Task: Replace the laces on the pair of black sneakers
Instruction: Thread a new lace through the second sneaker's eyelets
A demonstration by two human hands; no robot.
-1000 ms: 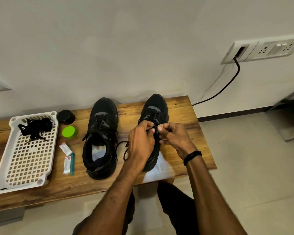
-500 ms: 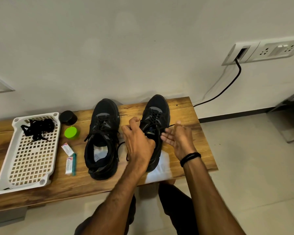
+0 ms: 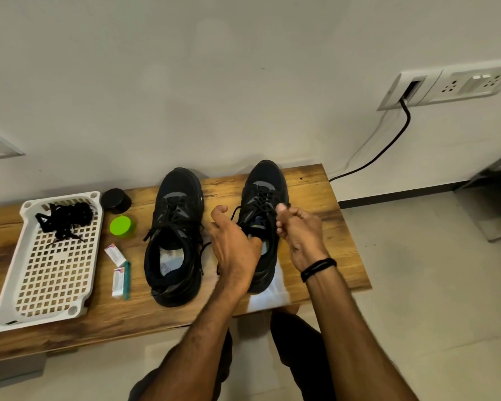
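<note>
- Head-camera view, looking down at a wooden worktop point(image 3: 324, 227) set against a white wall.
- Two black shoes stand mid-frame, toes to the wall. The sneaker point(image 3: 265, 180) in hand is centre right and the other sneaker point(image 3: 175, 204) is centre left.
- The right hand point(image 3: 300, 233) is at the sneaker's right edge. Its fingers point(image 3: 285, 219) are curled and pinch the lace point(image 3: 235, 210) beside the upper eyelets.
- The left hand point(image 3: 232, 244) lies over the sneaker's mouth, thumb raised and apart. Its fingertips are hidden, so I cannot tell whether they clamp anything.
- At far left is a white tray point(image 3: 55, 273) with a bundle of spare laces point(image 3: 65, 219) at its upper end.
- Between the tray and the shoes are a black lid point(image 3: 116, 200), a green lid point(image 3: 122, 225) and small packets point(image 3: 119, 270).
- Likely step: working the lace through the eyelets — whether out or in is unclear.
- To do it well, steady the sneaker with the left hand and pull in line with each eyelet, one crossing at a time. Keep the lace flat, and leave the other shoe undisturbed.
</note>
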